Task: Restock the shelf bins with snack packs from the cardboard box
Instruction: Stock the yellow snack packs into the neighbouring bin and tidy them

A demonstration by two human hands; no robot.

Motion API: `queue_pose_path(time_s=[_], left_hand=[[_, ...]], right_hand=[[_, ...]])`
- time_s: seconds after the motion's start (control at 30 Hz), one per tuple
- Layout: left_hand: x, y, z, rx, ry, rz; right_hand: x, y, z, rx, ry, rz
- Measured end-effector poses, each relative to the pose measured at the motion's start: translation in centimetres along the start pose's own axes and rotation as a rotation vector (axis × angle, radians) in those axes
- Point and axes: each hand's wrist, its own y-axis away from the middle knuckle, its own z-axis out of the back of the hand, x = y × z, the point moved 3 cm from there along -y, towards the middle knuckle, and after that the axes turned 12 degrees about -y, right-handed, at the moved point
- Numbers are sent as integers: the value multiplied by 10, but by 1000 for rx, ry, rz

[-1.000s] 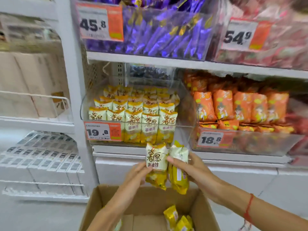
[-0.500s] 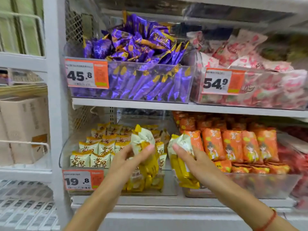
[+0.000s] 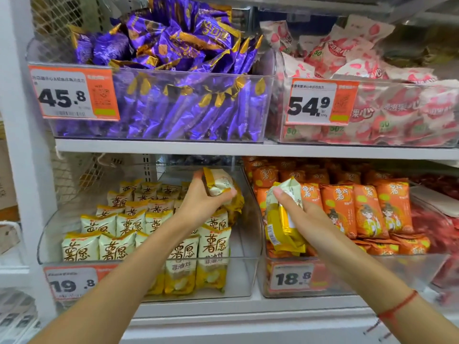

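The fingers (image 3: 231, 193) of the left hand (image 3: 202, 203) are curled round a yellow-and-cream snack pack (image 3: 219, 186), thumb on the near side, the pack lifted over the rear right part of the clear yellow-pack bin (image 3: 244, 274); a second ago this hand held its pack low, just above the cardboard box, and half a second ago it was level with the bin's front wall; now it reaches past that wall and over the rows of matching packs (image 3: 124, 234), so the drop looks close. The fingers of the right hand (image 3: 301, 216) are clamped on a second pack (image 3: 282, 219), foil back and barcode turned toward the camera; it has risen from the box too, yet it hangs in front of the neighbouring bin of orange packs (image 3: 367, 207), just right of the wall between the two bins, not over the yellow one.

The cardboard box has gone out of view below as the head has tipped up; the purple packs (image 3: 173, 70) and pink-and-white packs (image 3: 360, 60) on the upper shelf now fill the top of the view.

Judged from this, the left pack is about to be set in the open back corner; the right pack must then cross leftward, or it risks landing among the orange ones.
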Motion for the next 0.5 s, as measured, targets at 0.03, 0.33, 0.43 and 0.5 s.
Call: queue_pose_path(time_s=[0.03,0.33,0.43,0.5], left_hand=[[3,-7,-4,21,-72,-32],[28,-49,-38,160,-746,-34],[30,-48,-39,160,-645,-49],[29,-47,-36,219,-603,-72]], right_hand=[[0,-1,0,2,3,9],[0,2,0,0,-13,23],[-2,0,1,12,14,25],[-5,-1,3,12,36,15]])
